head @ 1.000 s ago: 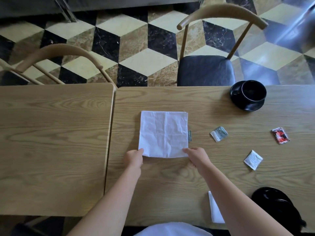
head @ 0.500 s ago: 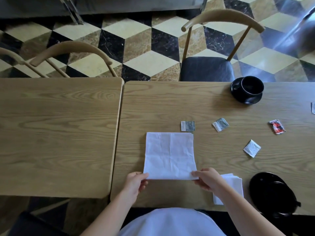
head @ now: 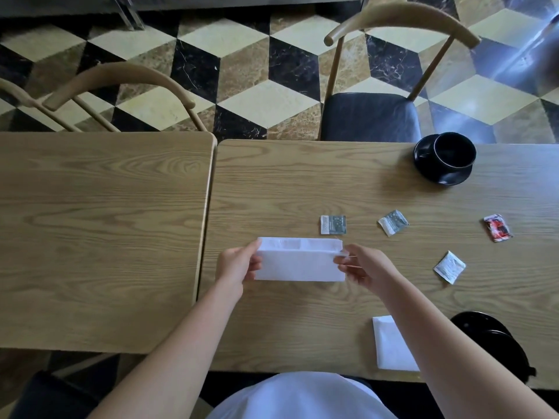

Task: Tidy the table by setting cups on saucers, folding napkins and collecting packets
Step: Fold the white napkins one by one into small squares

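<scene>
A white napkin (head: pixel 299 261) is folded in half just above the right-hand table (head: pixel 287 182). My left hand (head: pixel 237 266) pinches its left end and my right hand (head: pixel 360 264) pinches its right end. Beyond it lie a grey packet (head: pixel 333 224), a second grey packet (head: pixel 392 222), a red packet (head: pixel 497 228) and a white packet (head: pixel 449 267). A black cup (head: pixel 453 152) stands on a black saucer (head: pixel 423 160) at the far right. A folded white napkin (head: pixel 390 346) lies near the front edge, partly under my right forearm.
A second wooden table (head: pixel 99 237) adjoins on the left with a narrow gap. A black dish (head: pixel 490 337) sits at the near right edge. Two wooden chairs (head: pixel 375 116) stand beyond the tables on a chequered floor.
The napkin lay flat and unfolded under my fingertips before. Both hands have brought its near edge up and over to the far edge, halving it.
</scene>
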